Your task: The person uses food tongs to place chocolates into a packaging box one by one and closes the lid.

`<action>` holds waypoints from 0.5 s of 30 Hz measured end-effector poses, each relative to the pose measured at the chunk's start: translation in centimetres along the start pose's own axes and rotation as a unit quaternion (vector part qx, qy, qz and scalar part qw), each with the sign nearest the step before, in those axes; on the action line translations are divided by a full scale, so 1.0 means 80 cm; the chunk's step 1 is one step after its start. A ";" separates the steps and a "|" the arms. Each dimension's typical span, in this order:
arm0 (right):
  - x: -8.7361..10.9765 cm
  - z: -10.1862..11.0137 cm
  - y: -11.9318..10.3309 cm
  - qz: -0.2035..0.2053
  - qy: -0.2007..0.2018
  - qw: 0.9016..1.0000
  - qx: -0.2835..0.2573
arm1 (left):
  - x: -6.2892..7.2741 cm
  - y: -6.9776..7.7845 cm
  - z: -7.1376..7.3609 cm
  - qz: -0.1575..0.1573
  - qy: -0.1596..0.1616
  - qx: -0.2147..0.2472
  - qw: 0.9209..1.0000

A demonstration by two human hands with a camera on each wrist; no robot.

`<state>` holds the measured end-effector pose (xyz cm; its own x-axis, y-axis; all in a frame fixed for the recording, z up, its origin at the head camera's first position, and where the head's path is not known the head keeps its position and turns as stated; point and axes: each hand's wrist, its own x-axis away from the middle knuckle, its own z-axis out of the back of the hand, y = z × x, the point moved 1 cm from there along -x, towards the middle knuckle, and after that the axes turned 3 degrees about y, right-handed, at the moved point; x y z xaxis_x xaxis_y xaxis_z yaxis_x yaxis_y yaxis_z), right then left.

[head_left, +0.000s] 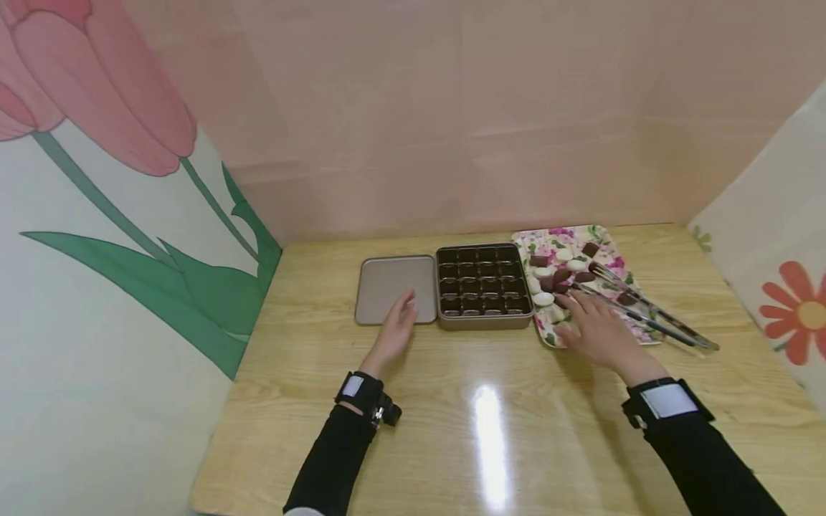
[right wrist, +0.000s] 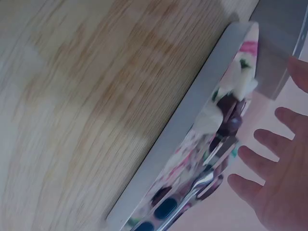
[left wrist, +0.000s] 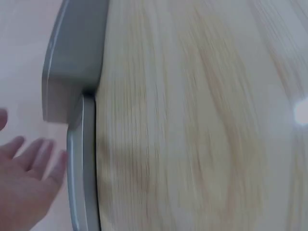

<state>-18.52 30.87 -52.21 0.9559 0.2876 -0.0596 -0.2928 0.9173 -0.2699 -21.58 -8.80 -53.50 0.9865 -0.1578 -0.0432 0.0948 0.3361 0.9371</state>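
Observation:
My left hand [head_left: 395,330] is held with loose fingers over the front right corner of a flat metal lid [head_left: 390,287]. Beside that lid is an open tin [head_left: 485,324] with a dark insert divided into small compartments. My right hand [head_left: 600,333] spreads its fingers above the front of a floral tray [head_left: 548,338], holding nothing. White oval sweets [head_left: 544,299] and brown chocolates [head_left: 590,249] lie on the tray. Metal tongs [head_left: 671,315] with dark grips lie across its right side, close to the right fingertips [right wrist: 239,180].
A light wooden table [head_left: 426,444] bears everything. Behind it rises a pink backdrop [head_left: 464,143]. White panels with printed flowers stand on both sides. The tongs' end sticks out past the tray's right edge.

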 end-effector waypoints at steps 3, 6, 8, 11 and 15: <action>0.003 -0.001 0.015 -0.001 0.012 1.000 -0.006 | -0.006 0.005 -0.013 0.006 0.029 0.044 0.999; 0.011 0.001 0.031 -0.004 0.017 1.000 0.000 | -0.012 0.008 -0.026 0.018 0.043 0.066 0.997; 0.019 0.008 0.039 -0.009 0.017 1.000 0.005 | -0.015 0.008 -0.034 0.029 0.043 0.076 0.996; 0.032 0.014 0.056 -0.012 0.022 1.000 0.017 | -0.020 0.006 -0.042 0.046 0.040 0.080 0.995; 0.051 0.021 0.079 -0.028 0.022 0.999 0.014 | -0.026 0.005 -0.050 0.060 0.036 0.090 0.993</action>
<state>-16.53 38.31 -52.55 0.9709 0.2232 -0.0864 -0.2379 0.9395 -0.2464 -23.08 -4.63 -54.41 0.9968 -0.0581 0.0551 -0.0441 0.1764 0.9833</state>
